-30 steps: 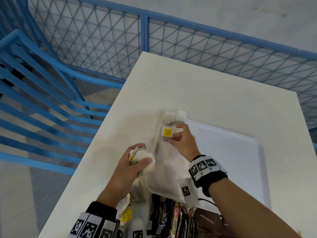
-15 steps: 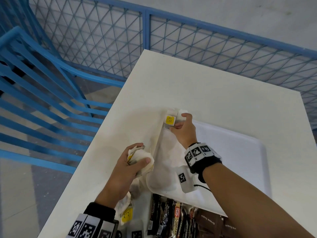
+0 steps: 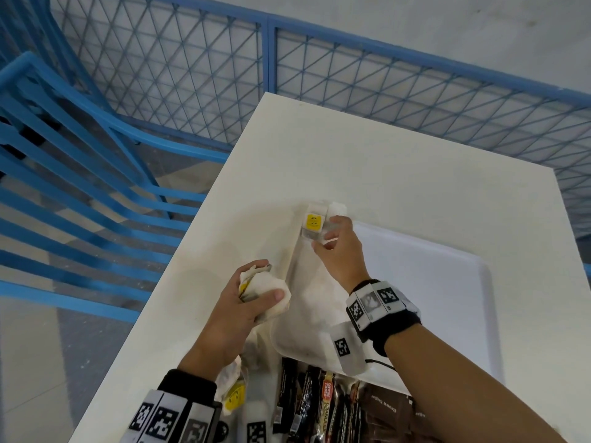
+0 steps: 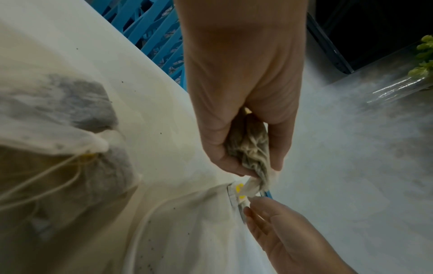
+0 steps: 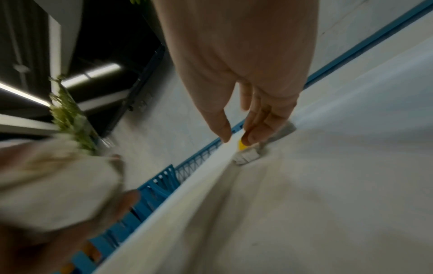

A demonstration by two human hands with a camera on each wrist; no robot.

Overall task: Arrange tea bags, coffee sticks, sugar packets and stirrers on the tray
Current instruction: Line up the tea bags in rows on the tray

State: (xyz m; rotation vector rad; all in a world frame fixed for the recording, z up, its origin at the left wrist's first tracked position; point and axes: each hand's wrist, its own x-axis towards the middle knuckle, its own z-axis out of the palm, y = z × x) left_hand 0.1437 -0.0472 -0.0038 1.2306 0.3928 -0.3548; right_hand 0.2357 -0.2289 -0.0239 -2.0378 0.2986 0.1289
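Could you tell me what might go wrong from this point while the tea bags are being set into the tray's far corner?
1. The right hand is at the yellow-tagged tea bag in the white tray corner; a nudge could disturb the tea bag beside it.
2. The left hand grips a bunch of tea bags; strings could tangle or one could slip out.

The tray (image 3: pixel 447 282) lies on the table (image 3: pixel 399 174). Two tea bags (image 3: pixel 321 220) sit side by side in its far left corner, the right hand (image 3: pixel 340 251) just behind them. The left hand (image 3: pixel 243 302), left of the tray, holds a bunch of tea bags (image 3: pixel 271 292). Coffee sticks (image 3: pixel 319 404) lie near the tray's near edge.
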